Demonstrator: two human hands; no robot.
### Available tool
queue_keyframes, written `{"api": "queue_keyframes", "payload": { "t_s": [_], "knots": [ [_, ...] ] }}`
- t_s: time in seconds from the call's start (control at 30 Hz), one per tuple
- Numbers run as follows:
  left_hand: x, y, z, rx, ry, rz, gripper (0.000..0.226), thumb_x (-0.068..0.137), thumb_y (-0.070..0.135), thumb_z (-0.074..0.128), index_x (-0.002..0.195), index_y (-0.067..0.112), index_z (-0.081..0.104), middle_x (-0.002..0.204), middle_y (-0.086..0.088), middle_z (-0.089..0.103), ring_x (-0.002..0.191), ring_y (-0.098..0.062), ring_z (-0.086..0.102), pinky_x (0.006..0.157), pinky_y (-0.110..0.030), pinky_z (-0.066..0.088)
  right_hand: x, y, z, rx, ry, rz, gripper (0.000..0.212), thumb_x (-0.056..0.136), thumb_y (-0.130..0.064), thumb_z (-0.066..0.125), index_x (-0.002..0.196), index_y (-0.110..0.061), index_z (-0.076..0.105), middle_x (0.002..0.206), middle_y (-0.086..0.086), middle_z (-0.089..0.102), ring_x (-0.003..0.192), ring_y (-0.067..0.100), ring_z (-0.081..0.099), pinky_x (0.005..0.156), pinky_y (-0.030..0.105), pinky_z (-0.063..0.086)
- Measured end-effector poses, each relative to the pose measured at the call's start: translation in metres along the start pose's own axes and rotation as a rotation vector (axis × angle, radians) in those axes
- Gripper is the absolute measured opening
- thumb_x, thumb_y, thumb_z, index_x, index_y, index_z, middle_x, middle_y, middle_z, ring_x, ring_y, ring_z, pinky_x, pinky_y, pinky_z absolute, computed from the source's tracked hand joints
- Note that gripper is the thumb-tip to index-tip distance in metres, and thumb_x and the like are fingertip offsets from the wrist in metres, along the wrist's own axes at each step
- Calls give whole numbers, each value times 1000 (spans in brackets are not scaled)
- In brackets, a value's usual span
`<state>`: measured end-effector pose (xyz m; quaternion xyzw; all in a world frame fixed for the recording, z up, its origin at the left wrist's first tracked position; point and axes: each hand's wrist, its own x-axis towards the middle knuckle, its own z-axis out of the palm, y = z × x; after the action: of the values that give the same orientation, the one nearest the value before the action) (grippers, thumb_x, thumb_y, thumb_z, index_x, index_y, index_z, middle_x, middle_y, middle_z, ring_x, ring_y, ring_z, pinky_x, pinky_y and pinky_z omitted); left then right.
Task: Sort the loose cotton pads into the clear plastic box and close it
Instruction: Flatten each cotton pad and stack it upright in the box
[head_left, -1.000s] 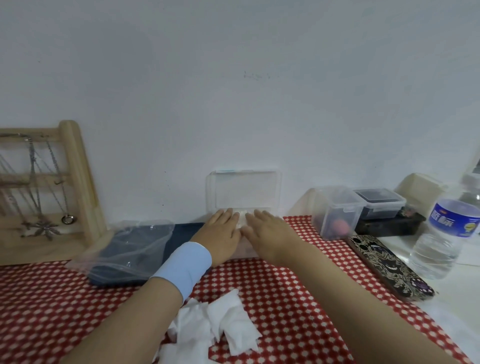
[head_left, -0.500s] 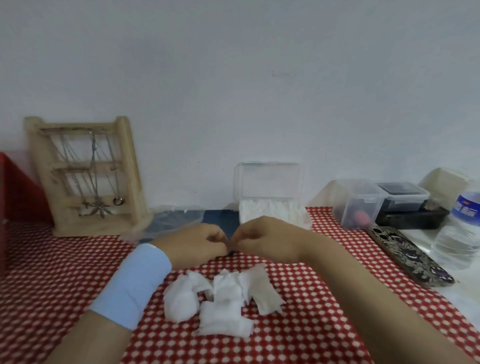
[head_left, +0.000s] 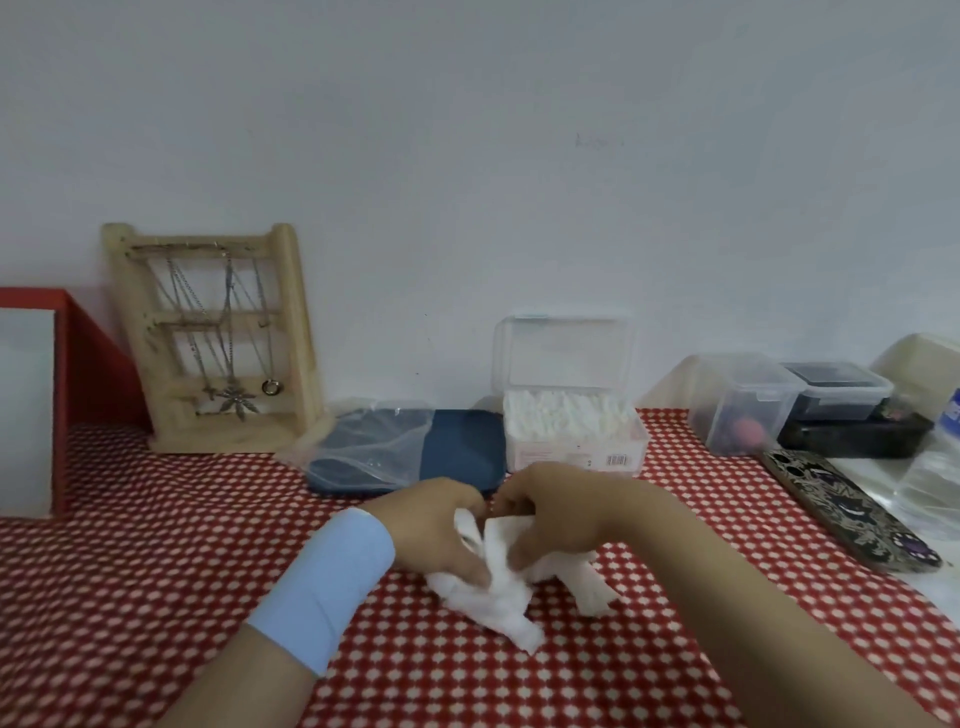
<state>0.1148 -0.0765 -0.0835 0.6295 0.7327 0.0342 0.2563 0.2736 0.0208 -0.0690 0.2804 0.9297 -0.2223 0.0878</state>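
Leaning on the far wall at left, a wooden stand (head_left: 218, 338) holds necklaces. Right of it lies a dark blue case (head_left: 462, 447), partly under a clear bag. Near the middle of the counter (head_left: 156, 597), on its red checked cloth, the left hand (head_left: 436, 525), with a blue band on its wrist, curls its fingers round the loose cotton pads (head_left: 501, 603). The right hand (head_left: 561, 514) pinches the same heap from the other side. Just beyond the hands stands the clear plastic box (head_left: 574, 436), its lid upright and open, packed with white pads. Farther right sit small lidded tubs (head_left: 743, 405), a patterned phone (head_left: 852, 509) and a water bottle (head_left: 935, 467).
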Motion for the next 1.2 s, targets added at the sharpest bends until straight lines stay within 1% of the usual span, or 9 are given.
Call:
{"api": "queue_keyframes", "payload": {
  "t_s": [0.13,0.37,0.57,0.63,0.73,0.9,1.03,1.1,1.2],
  "knots": [
    [18,24,-10,-152,73,28,40,77,42,81,111,34,62,109,14,63,99,-7,61,89,-29,53,-7,31,-26,32,95,100,35,80,-39,80,112,-33,70,98,-17,63,90,7,60,77,25,48],
    [41,44,-27,-101,-71,19,74,86,61,66,149,32,41,145,11,49,129,-10,50,109,-29,39,-4,58,-37,35,46,207,25,86,-42,75,110,-34,77,106,-16,70,101,8,62,92,25,46],
    [37,22,-40,-188,44,37,50,93,52,62,140,38,52,134,16,61,122,-4,56,110,-28,39,-1,58,-45,115,106,117,14,88,-39,75,99,-32,79,98,-17,73,93,4,66,88,25,52],
    [40,20,-41,-244,132,58,50,90,62,57,134,38,58,133,19,61,122,-3,55,112,-34,40,-1,57,-49,192,210,80,11,91,-37,72,98,-32,79,96,-16,75,91,2,67,85,22,52],
    [43,27,-38,-439,178,118,62,72,80,55,114,38,70,114,19,71,110,-3,64,106,-35,47,-7,52,-54,408,293,-23,10,94,-28,70,94,-26,80,87,-12,77,74,-3,67,71,13,49],
    [48,33,-31,-633,285,153,25,85,34,78,107,23,76,96,5,79,94,-9,74,92,-28,56,-8,40,-51,598,380,-124,7,93,-20,73,95,-17,78,77,-2,75,57,4,60,55,16,47],
    [50,17,-31,-852,266,99,21,88,6,74,107,15,74,95,-1,80,91,-16,76,83,-28,61,4,40,-46,595,523,14,10,92,-27,73,100,-22,72,74,-5,73,54,7,63,53,19,46],
    [52,7,-34,-918,325,45,20,90,3,71,108,12,72,93,-2,79,85,-14,76,75,-25,61,4,40,-45,407,426,66,21,87,-36,77,106,-29,70,86,-14,72,66,0,65,63,16,49],
    [54,0,-37,-982,399,24,17,91,2,69,107,9,70,94,-6,78,79,-16,76,69,-24,61,6,34,-34,96,76,111,41,78,-43,82,117,-34,73,109,-20,69,99,2,64,89,21,50]
  ]
}}
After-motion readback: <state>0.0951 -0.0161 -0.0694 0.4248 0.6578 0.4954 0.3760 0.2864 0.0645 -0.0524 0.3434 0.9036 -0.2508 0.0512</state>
